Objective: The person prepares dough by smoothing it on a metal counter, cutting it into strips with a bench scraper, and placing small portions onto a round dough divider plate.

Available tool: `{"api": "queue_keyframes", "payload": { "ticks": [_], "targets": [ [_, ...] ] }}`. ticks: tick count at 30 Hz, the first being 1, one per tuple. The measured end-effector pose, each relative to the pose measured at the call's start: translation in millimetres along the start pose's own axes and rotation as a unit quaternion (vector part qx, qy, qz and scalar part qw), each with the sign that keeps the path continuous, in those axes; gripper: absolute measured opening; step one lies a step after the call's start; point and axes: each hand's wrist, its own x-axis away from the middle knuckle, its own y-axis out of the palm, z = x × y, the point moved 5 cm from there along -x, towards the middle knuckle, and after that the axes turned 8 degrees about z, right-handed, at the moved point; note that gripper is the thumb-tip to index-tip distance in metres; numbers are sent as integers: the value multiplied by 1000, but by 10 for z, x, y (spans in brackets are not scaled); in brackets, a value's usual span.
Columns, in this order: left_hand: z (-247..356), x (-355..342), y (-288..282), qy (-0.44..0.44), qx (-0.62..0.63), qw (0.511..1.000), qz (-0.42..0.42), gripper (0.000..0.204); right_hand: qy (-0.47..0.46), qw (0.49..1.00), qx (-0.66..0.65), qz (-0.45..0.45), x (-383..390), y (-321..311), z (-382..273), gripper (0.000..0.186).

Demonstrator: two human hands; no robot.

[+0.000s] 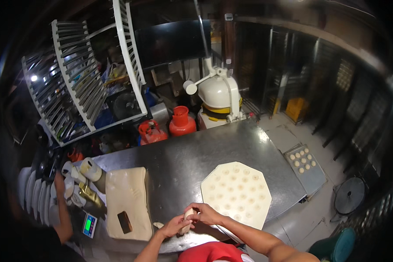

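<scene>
Both of my hands come in from the lower edge over the steel table point(170, 170). My left hand point(178, 225) and my right hand point(198, 214) are closed round a pale piece of dough point(187, 218). A small dough scrap point(158, 225) lies left of them. Farther left is a long folded dough slab point(125, 187), with a dark rectangular object point(125, 222) on it. To the right of my hands lies a cream octagonal board point(233, 187) patterned with rows of faint round marks.
At left are a co-worker's arm point(62, 209), rolls and containers point(90, 169), and a lit scale point(89, 226). Behind stand a white rack point(126, 52), red gas cylinders point(181, 124) and a white machine point(216, 94). A tray of dough rounds point(312, 177), fan point(349, 196) and green bin point(340, 246) are at right.
</scene>
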Motion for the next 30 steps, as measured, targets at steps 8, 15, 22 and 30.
{"api": "queue_keyframes", "payload": {
  "ticks": [8, 15, 22, 30],
  "targets": [
    [748, -63, -202, 138, -339, 909, 200, 32, -33, 950, 248, 184, -227, -54, -770, 45],
    [963, -411, 94, 219, -365, 895, 138, 27, -12, 926, 205, 317, -118, -192, -628, 34],
    [-262, -1636, -347, -5, -362, 920, 147, 34, -132, 922, 278, 234, -40, 286, -1131, 27],
    [-1014, -1421, -480, -12, -276, 943, 184, 45, 92, 909, 208, 350, -598, -2045, 516, 30]
  ]
}}
